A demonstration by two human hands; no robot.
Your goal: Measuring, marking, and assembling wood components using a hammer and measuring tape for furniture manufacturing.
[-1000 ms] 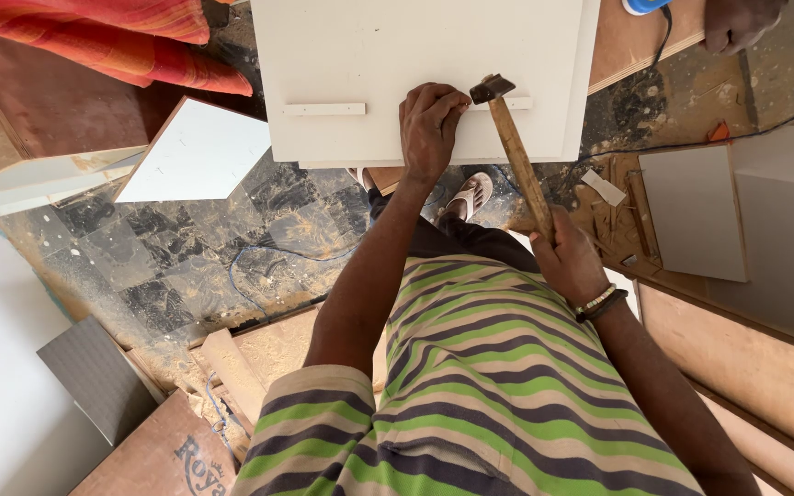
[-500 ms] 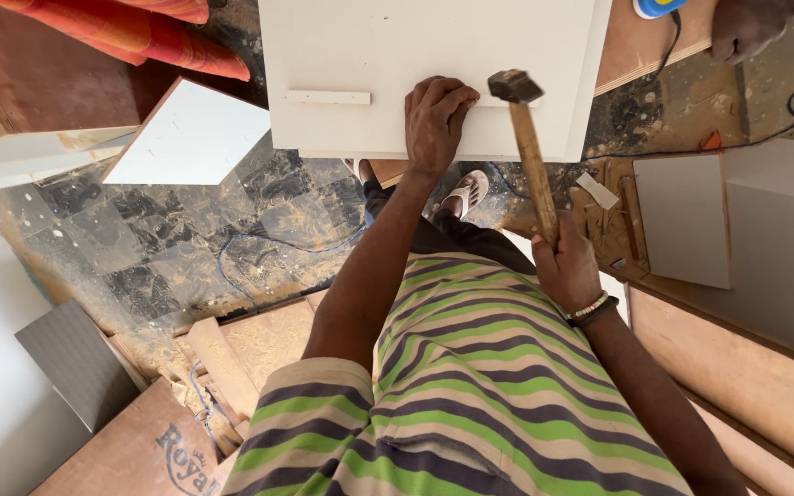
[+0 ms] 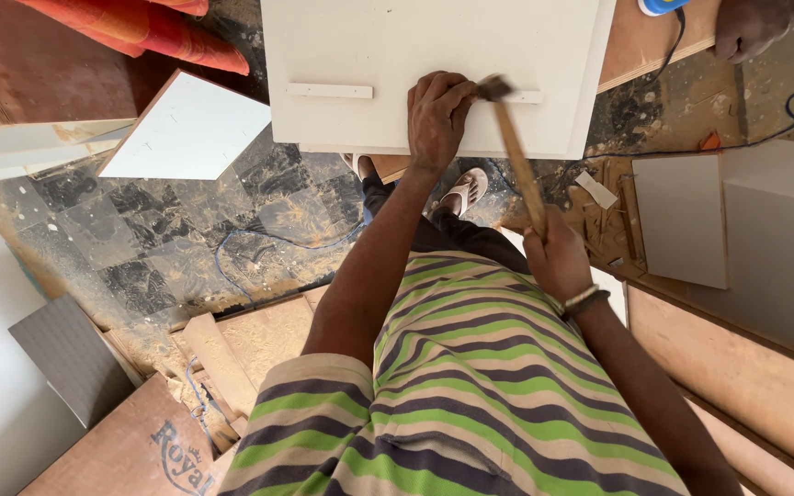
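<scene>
The white panel (image 3: 434, 55) lies flat ahead of me. My left hand (image 3: 434, 115) presses on its near edge, fingers curled together beside the hammer (image 3: 516, 156) head. My right hand (image 3: 558, 262) grips the handle, which runs back toward me.

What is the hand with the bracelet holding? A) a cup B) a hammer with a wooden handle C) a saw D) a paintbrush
B: the right hand, with a bracelet at its wrist, grips the wooden handle of a hammer whose head is at the white board, beside the left hand pressed on that board.
</scene>
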